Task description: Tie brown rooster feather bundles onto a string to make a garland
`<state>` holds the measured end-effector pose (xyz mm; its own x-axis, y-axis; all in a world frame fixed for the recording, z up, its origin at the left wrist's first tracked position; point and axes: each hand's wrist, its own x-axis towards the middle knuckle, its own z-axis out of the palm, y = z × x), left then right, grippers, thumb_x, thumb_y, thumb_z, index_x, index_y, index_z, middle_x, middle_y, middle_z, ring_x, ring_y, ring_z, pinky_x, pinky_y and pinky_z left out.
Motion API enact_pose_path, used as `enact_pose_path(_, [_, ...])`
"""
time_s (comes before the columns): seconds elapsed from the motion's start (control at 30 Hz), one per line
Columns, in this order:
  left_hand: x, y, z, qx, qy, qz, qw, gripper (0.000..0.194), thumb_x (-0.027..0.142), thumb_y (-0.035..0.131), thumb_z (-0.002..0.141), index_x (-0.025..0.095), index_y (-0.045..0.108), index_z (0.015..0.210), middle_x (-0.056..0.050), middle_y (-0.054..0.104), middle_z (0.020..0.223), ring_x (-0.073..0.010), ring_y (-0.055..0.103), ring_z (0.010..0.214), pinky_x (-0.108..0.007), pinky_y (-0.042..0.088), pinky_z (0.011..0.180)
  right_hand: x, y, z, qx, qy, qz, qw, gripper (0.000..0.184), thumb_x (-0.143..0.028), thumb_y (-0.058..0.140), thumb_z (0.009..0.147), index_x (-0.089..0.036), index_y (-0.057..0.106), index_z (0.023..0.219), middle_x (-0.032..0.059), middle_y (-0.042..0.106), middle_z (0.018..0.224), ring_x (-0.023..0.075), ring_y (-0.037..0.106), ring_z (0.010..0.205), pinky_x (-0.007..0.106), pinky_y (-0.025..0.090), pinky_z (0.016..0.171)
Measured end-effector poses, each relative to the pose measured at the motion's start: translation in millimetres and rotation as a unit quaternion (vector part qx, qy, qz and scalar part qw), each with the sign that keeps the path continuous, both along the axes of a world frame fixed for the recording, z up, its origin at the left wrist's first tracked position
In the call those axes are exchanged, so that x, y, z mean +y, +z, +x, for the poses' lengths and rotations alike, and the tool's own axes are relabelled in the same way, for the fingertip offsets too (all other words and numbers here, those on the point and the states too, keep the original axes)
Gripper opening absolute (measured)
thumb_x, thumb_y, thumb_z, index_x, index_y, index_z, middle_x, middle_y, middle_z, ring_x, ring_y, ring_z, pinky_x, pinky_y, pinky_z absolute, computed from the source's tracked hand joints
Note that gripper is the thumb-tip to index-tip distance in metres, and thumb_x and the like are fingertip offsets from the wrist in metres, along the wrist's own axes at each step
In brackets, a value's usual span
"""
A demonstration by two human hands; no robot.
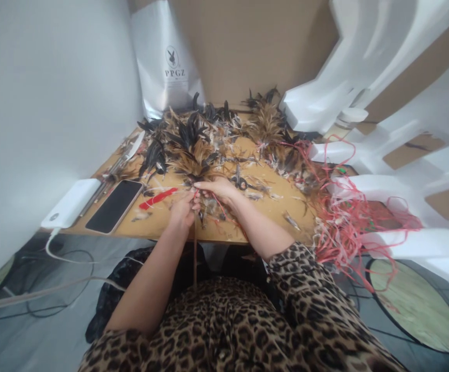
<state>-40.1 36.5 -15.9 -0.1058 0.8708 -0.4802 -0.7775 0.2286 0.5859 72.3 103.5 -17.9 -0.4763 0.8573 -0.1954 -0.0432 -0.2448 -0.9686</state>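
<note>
My left hand (184,209) is closed around a thin brown stick (195,253) that runs down toward my lap. At its far end spreads a bunch of brown and black feathers (193,157), just beyond my fingers. My right hand (219,190) is closed too, its thumb and fingers pinched at the base of these feathers, against the left fingertips. A red string (221,206) trails out from under the right hand; a bit of red also shows between the hands. What exactly the right fingertips pinch is partly hidden.
Loose feathers (156,155) and another feather bunch (266,124) cover the table's back. Dark-handled scissors (240,182) and a red strip (158,198) lie near my hands. A phone (114,206) and white power bank (71,203) are left; tangled pink string (348,222) hangs right.
</note>
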Motion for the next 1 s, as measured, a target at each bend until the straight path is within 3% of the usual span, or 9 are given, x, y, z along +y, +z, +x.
enact_pose_path(0.13, [1, 0.6, -1, -0.001, 0.017, -0.005, 1.000, 0.022, 0.007, 0.046, 0.089, 0.010, 0.053, 0.069, 0.001, 0.048, 0.057, -0.0011, 0.038, 0.040, -0.008, 0.023, 0.033, -1, 7.0, 9, 0.052, 0.017, -0.085, 0.995, 0.033, -0.027, 0.082, 0.062, -0.014, 0.054, 0.075, -0.0041, 0.059, 0.060, 0.0058, 0.056, 0.050, 0.018, 0.051, 0.049])
enact_pose_path(0.33, [-2, 5.6, 0, 0.065, 0.030, 0.033, 0.997, 0.024, 0.004, 0.047, 0.086, 0.009, 0.055, 0.064, 0.000, 0.050, 0.054, -0.0020, 0.038, 0.040, -0.010, 0.022, 0.033, -6, 14.0, 11, 0.035, 0.066, -0.085, 0.994, 0.024, -0.027, 0.075, 0.071, -0.012, 0.056, 0.076, -0.0015, 0.061, 0.059, 0.0059, 0.055, 0.046, 0.015, 0.047, 0.041])
enact_pose_path(0.43, [-7, 11.6, 3, 0.129, 0.027, 0.079, 0.988, 0.020, 0.009, 0.057, 0.081, 0.009, 0.058, 0.061, -0.001, 0.053, 0.054, -0.0023, 0.039, 0.041, -0.011, 0.023, 0.034, -10, 16.2, 9, 0.052, 0.069, -0.069, 0.994, 0.027, -0.029, 0.076, 0.069, -0.012, 0.055, 0.071, -0.0030, 0.058, 0.057, 0.0034, 0.049, 0.043, 0.012, 0.039, 0.036])
enact_pose_path(0.57, [-12, 16.5, 6, 0.211, 0.039, 0.120, 0.969, 0.015, 0.017, 0.068, 0.073, 0.010, 0.061, 0.062, -0.001, 0.055, 0.055, -0.0034, 0.041, 0.043, -0.013, 0.025, 0.037, -16, 20.2, 10, 0.075, 0.056, -0.046, 0.995, 0.036, -0.036, 0.078, 0.064, -0.014, 0.050, 0.068, -0.0091, 0.042, 0.049, -0.0004, 0.028, 0.037, 0.013, 0.016, 0.032])
enact_pose_path(0.73, [-13, 12.4, 6, 0.287, 0.058, 0.137, 0.946, 0.019, 0.028, 0.069, 0.073, 0.012, 0.064, 0.064, 0.000, 0.055, 0.055, -0.0046, 0.040, 0.044, -0.015, 0.027, 0.040, -20, 21.3, 8, 0.055, 0.011, -0.012, 0.998, 0.039, -0.038, 0.077, 0.065, -0.017, 0.045, 0.064, -0.0112, 0.028, 0.044, 0.0014, 0.019, 0.039, 0.018, 0.010, 0.037])
enact_pose_path(0.9, [-12, 7.2, 4, 0.418, 0.059, 0.165, 0.891, 0.021, 0.028, 0.062, 0.079, 0.013, 0.066, 0.065, 0.003, 0.051, 0.050, -0.0065, 0.041, 0.045, -0.017, 0.033, 0.046, -22, 16.8, 2, 0.067, -0.009, 0.005, 0.998, 0.036, -0.040, 0.074, 0.068, -0.017, 0.046, 0.066, -0.0108, 0.028, 0.044, 0.0027, 0.017, 0.039, 0.022, 0.008, 0.039])
enact_pose_path(1.0, [-12, 5.8, 4, 0.477, 0.063, 0.218, 0.849, 0.014, 0.025, 0.061, 0.080, 0.014, 0.071, 0.082, -0.002, 0.066, 0.071, -0.0116, 0.057, 0.065, -0.020, 0.045, 0.066, -22, 13.7, 0, 0.064, -0.032, 0.007, 0.997, 0.037, -0.041, 0.074, 0.066, -0.017, 0.046, 0.065, -0.0105, 0.029, 0.045, 0.0031, 0.018, 0.040, 0.023, 0.008, 0.040])
